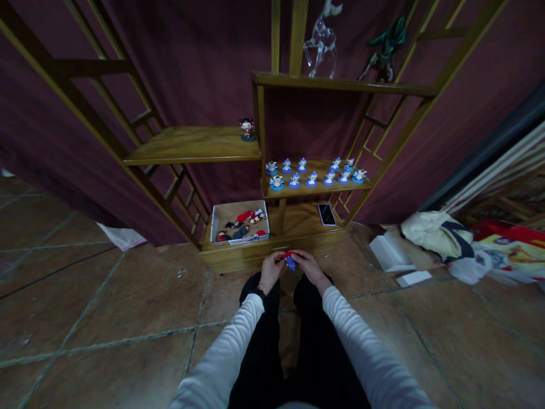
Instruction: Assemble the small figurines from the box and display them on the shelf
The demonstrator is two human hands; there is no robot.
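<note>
In the head view, my left hand point(271, 270) and my right hand point(309, 266) meet in front of the low drawer. Between their fingertips is a small red-and-blue figurine point(290, 261), partly covered by fingers; its details are too small to make out. Both hands are closed on it. Just beyond my left hand, a white open box point(216, 219) on the bottom shelf holds several loose figurines point(241, 232) in red and black. Two rows of small blue-and-white figurines point(311, 179) stand upright on the shelf above. One red-and-black doll figurine point(247, 129) stands alone on the left shelf.
A phone point(327, 215) lies on the bottom shelf at right. The wooden display shelf point(191, 142) carries a clear horse statue point(322, 42) and a dark green statue point(386, 51) up top. White box pieces point(389, 254), a cloth bag point(434, 232) and plastic bags point(470, 266) lie at right.
</note>
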